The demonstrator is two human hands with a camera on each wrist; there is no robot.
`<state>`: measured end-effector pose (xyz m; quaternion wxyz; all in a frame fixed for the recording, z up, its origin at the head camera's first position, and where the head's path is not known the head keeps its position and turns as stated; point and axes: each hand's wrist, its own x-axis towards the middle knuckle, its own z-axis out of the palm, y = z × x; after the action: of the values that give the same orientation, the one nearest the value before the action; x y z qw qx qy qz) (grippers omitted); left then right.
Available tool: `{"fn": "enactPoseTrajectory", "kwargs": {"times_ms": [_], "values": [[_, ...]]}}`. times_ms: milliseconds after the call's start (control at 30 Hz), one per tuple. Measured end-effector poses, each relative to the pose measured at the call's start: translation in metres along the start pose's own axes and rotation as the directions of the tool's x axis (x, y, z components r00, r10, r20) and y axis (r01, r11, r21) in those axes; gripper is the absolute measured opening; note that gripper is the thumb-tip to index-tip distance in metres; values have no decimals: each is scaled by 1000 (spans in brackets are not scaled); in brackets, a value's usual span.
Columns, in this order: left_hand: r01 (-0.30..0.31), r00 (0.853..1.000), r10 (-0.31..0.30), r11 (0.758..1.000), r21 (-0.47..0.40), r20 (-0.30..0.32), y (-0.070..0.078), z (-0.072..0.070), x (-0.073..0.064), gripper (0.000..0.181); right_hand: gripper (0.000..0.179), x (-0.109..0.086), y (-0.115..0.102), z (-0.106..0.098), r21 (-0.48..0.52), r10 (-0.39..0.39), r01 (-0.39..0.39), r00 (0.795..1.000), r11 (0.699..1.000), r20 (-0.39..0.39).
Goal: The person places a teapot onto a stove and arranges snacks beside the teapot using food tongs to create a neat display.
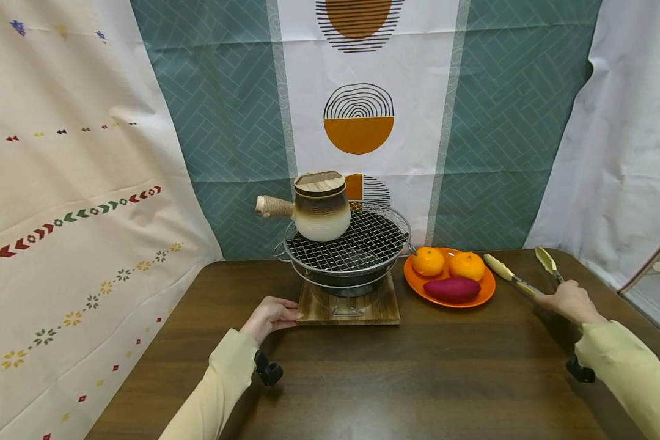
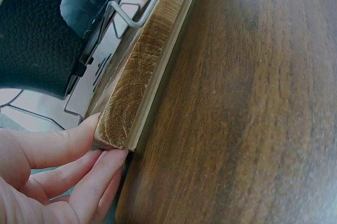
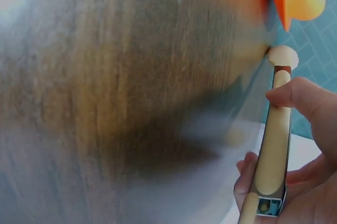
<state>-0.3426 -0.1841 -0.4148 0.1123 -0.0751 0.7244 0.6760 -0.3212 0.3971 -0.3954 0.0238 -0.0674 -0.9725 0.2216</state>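
Observation:
My left hand (image 1: 272, 316) pinches the front left corner of a square wooden board (image 1: 384, 313), thumb over the top edge and fingers against its end and underside. A round grill (image 1: 357, 281) with a wire mesh stands on that board, seen in the left wrist view as a dark textured bowl (image 2: 37, 45) in a wire frame. On the mesh sits a brown-and-cream pot (image 1: 323, 221) with a wooden lid and a rope-wrapped handle. At the right, my right hand (image 1: 571, 301) grips a pair of tongs (image 3: 274, 139) with cream tips, their arms spread apart and pointing away.
An orange plate (image 1: 410, 282) between the grill and the tongs holds two oranges (image 1: 467, 266) and a purple sweet potato (image 1: 452, 289). All stand toward the back of the brown wooden table (image 1: 418, 379). Patterned cloths (image 1: 236, 122) hang behind and at both sides.

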Motion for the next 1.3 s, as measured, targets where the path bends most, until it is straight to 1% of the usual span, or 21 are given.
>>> {"fn": "enactPoseTrajectory", "kwargs": {"times_ms": [100,267,333,433,567,633,800,900,1067,1200,1300], "values": [[1,1000,-1,1000,-1,-2,0,0,-1,38,64,-1,-2,-1,-6,18,-18,1000,1000,3],[16,1000,-16,1000,0,-6,-2,1,-2,38,86,-3,-4,1,-23,92,-92,996,995,10],[19,1000,-19,1000,4,-5,-2,1,-2,38,91,-4,-3,1,-24,105,-105,994,994,13],[18,1000,-18,1000,7,-8,-1,1,-2,38,88,-4,-2,1,-4,105,-106,994,994,-8],[11,1000,-11,1000,7,-13,0,2,0,38,69,-7,2,2,18,65,-64,997,998,-35],[11,1000,-10,1000,5,-13,0,2,0,38,62,-8,4,1,26,49,-48,998,999,-40],[15,1000,-15,1000,0,-17,-1,1,0,37,60,-10,7,0,42,33,-30,996,999,-78],[14,1000,-14,1000,-6,-17,-2,0,0,37,59,-9,7,-2,33,-13,17,994,999,-109],[12,1000,-12,1000,-7,-15,-1,1,0,38,55,-5,5,-7,29,-100,105,984,994,-148],[12,1000,-12,1000,-1,-12,0,1,0,39,52,-5,2,-10,56,-138,149,978,987,-159],[10,1000,-10,1000,8,-12,0,1,0,38,50,-5,-2,-12,70,-150,163,975,984,-162]]}}
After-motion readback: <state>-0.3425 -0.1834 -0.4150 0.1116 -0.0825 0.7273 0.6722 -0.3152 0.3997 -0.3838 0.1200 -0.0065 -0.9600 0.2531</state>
